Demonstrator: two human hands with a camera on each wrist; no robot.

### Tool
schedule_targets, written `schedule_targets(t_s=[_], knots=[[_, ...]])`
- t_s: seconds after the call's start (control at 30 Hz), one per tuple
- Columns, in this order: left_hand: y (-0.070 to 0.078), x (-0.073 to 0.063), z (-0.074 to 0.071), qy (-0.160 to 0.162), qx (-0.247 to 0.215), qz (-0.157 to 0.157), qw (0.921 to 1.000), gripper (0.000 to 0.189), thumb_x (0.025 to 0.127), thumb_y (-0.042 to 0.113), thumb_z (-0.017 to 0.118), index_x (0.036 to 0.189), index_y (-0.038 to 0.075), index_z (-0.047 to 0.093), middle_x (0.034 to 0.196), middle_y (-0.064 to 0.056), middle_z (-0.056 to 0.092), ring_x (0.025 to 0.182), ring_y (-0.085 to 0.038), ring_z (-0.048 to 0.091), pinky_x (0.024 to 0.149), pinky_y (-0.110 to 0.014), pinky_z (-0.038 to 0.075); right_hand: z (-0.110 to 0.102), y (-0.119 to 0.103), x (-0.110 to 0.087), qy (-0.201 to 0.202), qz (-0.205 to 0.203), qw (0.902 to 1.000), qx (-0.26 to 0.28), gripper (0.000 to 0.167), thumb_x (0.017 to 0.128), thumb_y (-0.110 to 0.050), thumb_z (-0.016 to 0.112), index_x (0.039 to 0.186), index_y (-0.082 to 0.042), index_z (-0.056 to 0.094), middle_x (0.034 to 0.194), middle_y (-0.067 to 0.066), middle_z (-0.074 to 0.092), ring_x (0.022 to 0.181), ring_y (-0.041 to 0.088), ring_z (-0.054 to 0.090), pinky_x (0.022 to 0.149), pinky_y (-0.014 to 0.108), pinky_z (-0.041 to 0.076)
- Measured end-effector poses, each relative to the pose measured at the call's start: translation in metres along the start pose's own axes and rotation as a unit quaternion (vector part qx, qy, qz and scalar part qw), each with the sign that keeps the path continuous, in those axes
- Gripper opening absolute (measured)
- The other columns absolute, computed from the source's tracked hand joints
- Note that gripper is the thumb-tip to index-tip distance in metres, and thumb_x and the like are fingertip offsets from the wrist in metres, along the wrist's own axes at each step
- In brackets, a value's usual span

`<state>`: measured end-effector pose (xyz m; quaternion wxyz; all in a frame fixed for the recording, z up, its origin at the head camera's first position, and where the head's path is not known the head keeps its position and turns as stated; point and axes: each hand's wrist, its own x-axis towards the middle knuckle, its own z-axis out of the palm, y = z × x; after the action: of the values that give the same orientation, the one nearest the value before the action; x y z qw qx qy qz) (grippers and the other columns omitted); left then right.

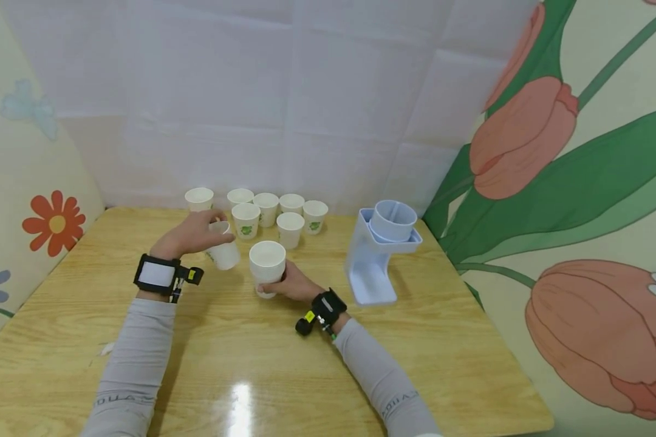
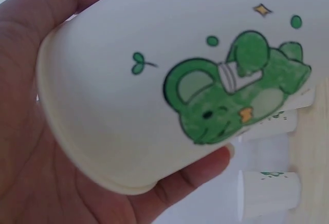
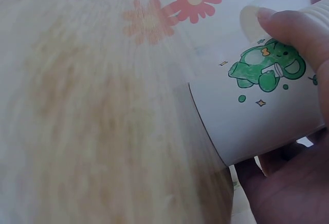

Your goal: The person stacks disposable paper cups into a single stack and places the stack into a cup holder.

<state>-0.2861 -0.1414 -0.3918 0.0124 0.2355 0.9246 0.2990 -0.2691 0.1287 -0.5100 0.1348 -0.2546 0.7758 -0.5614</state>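
My left hand grips a white paper cup from above near its rim, and the cup leans over above the table. The left wrist view shows a green cartoon bear printed on this paper cup, with thumb and fingers around its rim end. To the right of it, my right hand holds a stack of nested paper cups upright from the side, rims up. In the right wrist view the same bear print shows on the stack's outer cup, with stacked rims at the upper right edge.
Several upright paper cups stand in a loose group at the back of the wooden table. A light-blue stand with a round holder on top is at the right. White sheeting hangs behind the table.
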Motion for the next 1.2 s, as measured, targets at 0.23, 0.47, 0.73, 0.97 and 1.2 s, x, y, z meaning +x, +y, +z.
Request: schedule_targets(t_s=[0.23,0.47,0.73,0.97,1.2], knots=[[0.015,-0.007,-0.005,0.049,-0.006,0.038,0.998,0.041,0.094,0.029,0.068,0.121,-0.001,0.058,0.124,-0.025,0.063,0.107,-0.038,0.062,0.089,-0.055,0.05,0.0,0.0,0.0,-0.001,-0.011,0.9999,-0.002,0.071,0.089,-0.004,0.077,0.15,-0.009,0.041,0.143,0.013,0.054,0.129,0.021,0.053,0.112,0.038,0.04],[0.026,-0.01,-0.008,0.084,-0.005,0.072,0.9939,0.042,0.095,0.027,0.07,0.123,-0.002,0.058,0.124,-0.022,0.062,0.112,-0.038,0.058,0.093,-0.057,0.046,0.001,0.0,-0.001,0.002,-0.01,0.9999,0.003,0.071,0.088,-0.002,0.076,0.149,-0.005,0.041,0.143,0.017,0.054,0.129,0.024,0.053,0.113,0.04,0.04],[0.038,-0.016,-0.009,0.137,-0.025,0.136,0.9808,0.035,0.093,0.022,0.073,0.119,0.002,0.061,0.117,-0.017,0.065,0.103,-0.031,0.058,0.085,-0.051,0.047,0.002,0.0,0.0,0.0,-0.016,0.9999,0.002,0.071,0.088,-0.002,0.076,0.149,-0.007,0.041,0.141,0.015,0.055,0.127,0.022,0.055,0.111,0.038,0.042],[0.049,-0.017,-0.004,0.142,-0.055,0.168,0.974,0.035,0.093,0.022,0.072,0.121,0.003,0.06,0.12,-0.016,0.063,0.104,-0.031,0.057,0.084,-0.052,0.049,0.0,0.001,0.0,-0.002,-0.012,0.9999,0.001,0.07,0.088,-0.004,0.076,0.149,-0.01,0.041,0.14,0.013,0.056,0.126,0.022,0.055,0.111,0.04,0.041],[0.053,-0.006,0.011,0.145,-0.082,0.209,0.9637,0.033,0.089,0.016,0.078,0.117,0.004,0.063,0.117,-0.013,0.065,0.108,-0.03,0.059,0.09,-0.053,0.05,-0.001,0.003,0.001,-0.003,-0.002,1.0,-0.003,0.067,0.088,-0.008,0.078,0.146,-0.01,0.044,0.137,0.011,0.058,0.123,0.02,0.056,0.11,0.04,0.042]])
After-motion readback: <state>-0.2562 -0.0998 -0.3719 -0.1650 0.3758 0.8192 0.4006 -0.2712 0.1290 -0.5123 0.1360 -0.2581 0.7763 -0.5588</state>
